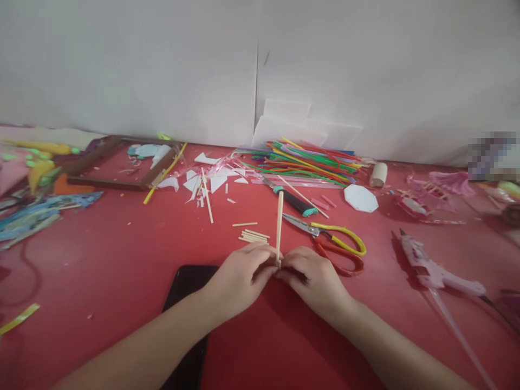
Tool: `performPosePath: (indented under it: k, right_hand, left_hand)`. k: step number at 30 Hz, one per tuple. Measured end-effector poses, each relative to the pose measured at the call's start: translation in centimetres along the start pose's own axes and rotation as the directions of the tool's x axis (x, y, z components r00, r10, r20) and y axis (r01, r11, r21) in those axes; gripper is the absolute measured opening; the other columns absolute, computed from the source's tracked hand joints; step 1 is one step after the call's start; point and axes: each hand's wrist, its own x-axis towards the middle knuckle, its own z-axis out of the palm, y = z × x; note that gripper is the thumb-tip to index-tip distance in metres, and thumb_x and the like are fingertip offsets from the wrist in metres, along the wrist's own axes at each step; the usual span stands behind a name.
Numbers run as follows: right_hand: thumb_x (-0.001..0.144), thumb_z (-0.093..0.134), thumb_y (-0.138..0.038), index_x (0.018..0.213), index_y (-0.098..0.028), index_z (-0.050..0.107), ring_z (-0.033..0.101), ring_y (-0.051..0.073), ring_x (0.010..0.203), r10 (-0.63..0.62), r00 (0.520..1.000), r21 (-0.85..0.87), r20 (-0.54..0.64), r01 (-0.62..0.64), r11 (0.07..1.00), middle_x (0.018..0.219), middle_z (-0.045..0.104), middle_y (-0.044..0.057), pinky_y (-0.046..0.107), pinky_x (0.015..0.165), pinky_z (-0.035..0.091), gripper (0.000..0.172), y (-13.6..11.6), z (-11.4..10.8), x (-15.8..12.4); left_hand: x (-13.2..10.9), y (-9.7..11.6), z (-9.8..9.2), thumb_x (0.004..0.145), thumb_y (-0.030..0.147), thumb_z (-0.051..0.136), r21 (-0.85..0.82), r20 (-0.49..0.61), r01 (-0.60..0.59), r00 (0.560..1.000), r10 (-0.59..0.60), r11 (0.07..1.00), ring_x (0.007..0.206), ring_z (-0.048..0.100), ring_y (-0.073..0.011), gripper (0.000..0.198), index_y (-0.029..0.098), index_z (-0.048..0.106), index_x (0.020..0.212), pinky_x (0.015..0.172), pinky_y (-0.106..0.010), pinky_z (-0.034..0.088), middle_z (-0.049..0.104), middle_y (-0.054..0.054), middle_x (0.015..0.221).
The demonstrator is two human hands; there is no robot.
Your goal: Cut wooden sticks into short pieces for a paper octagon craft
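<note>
In the head view, my left hand and my right hand meet at the middle of the table, fingers pinched together. Between their fingertips is the lower end of a thin wooden stick, which points up and away from me. Its bottom end is partly hidden by my fingers. Just beyond my left hand lie several short cut sticks. Scissors with a yellow and a red handle lie beyond my right hand. A utility knife in black and teal rests behind them.
A pink glue gun lies on the right of the red table. Under my left forearm is a black flat device. Farther back are colourful pipe cleaners, a white octagon, paper scraps and a brown frame.
</note>
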Motion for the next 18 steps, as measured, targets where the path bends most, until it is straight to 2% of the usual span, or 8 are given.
performPosePath:
  k: [6, 12, 15, 18]
  right_hand:
    - [0.086, 0.062, -0.018, 0.083, -0.023, 0.070, 0.061, 0.016, 0.075, -0.009, 1.000, 0.007, 0.006, 0.008, 1.000, 0.078, 0.068, 0.003, 0.031, 0.070, 0.051, 0.009, -0.10, 0.03, 0.08]
    - [0.084, 0.062, -0.013, 0.078, -0.021, 0.068, 0.060, 0.016, 0.075, -0.008, 1.000, 0.069, 0.007, 0.007, 0.998, 0.076, 0.068, 0.002, 0.030, 0.071, 0.051, 0.011, -0.33, 0.01, 0.19]
    - [0.085, 0.061, -0.014, 0.079, -0.020, 0.068, 0.060, 0.016, 0.074, -0.018, 1.000, 0.063, -0.005, 0.019, 0.998, 0.075, 0.068, 0.002, 0.031, 0.069, 0.051, 0.011, -0.33, 0.08, 0.31]
    - [0.085, 0.058, -0.011, 0.083, -0.020, 0.068, 0.060, 0.017, 0.076, -0.018, 1.000, 0.057, -0.006, 0.018, 0.998, 0.078, 0.069, 0.004, 0.032, 0.069, 0.052, 0.014, -0.37, 0.03, 0.44]
  left_hand:
    - [0.14, 0.15, -0.03, 0.085, 0.009, 0.056, -0.018, -0.001, 0.053, 0.999, -0.053, 0.998, 0.084, 0.064, -0.0168, 0.014, 0.020, 0.066, 0.086, 0.076, -0.027, 0.050, 0.070, -0.002, 0.090]
    - [0.11, -0.04, -0.02, 0.085, 0.009, 0.057, 0.015, -0.038, -0.034, 0.999, 0.034, 0.999, 0.083, 0.064, -0.0162, 0.015, 0.019, 0.068, 0.084, 0.076, -0.026, 0.051, 0.070, -0.003, 0.087]
    - [-0.17, -0.05, 0.16, 0.087, 0.013, 0.057, 0.040, -0.052, -0.039, 0.998, 0.041, 0.998, 0.085, 0.066, -0.0165, 0.012, 0.019, 0.067, 0.088, 0.076, -0.026, 0.052, 0.071, -0.003, 0.090]
    - [-0.45, 0.13, 0.36, 0.089, 0.023, 0.058, -0.003, -0.088, 0.020, 0.996, -0.020, 1.000, 0.085, 0.068, -0.0168, 0.010, 0.020, 0.064, 0.097, 0.073, -0.026, 0.054, 0.072, -0.003, 0.094]
